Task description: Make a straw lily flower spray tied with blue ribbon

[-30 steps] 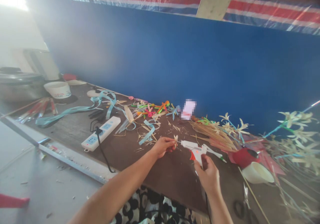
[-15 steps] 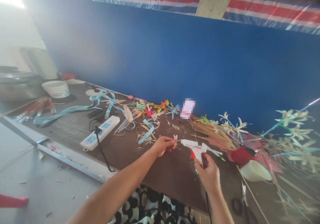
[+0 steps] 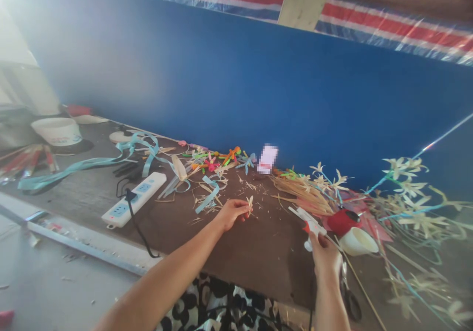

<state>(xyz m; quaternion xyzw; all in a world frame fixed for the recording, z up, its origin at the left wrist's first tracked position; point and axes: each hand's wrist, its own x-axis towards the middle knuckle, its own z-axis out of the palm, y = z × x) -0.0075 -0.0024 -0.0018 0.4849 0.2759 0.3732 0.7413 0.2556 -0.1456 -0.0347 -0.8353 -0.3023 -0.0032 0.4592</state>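
Between its fingertips, my left hand (image 3: 234,214) pinches a small pale flower (image 3: 250,204) above the middle of the brown table (image 3: 258,252). My right hand (image 3: 327,254) is closed on a white glue gun (image 3: 313,225) with an orange trigger, at the right beside a red object (image 3: 342,221) and a cream cup (image 3: 358,241). The gun is apart from the flower. Under and beside my right wrist lie black-handled scissors (image 3: 351,301).
A white power strip (image 3: 135,200) with a black plug lies at the left, near light-blue ribbon (image 3: 81,167). Colourful pipe-cleaner pieces (image 3: 218,161) lie along the blue wall. Pale flowers on blue stems (image 3: 410,188) spread at the right. A white bowl (image 3: 58,131) stands far left.
My right hand has drawn the glue gun away from the flower, to the right. My left hand still holds the flower. The view has shifted slightly to the right.
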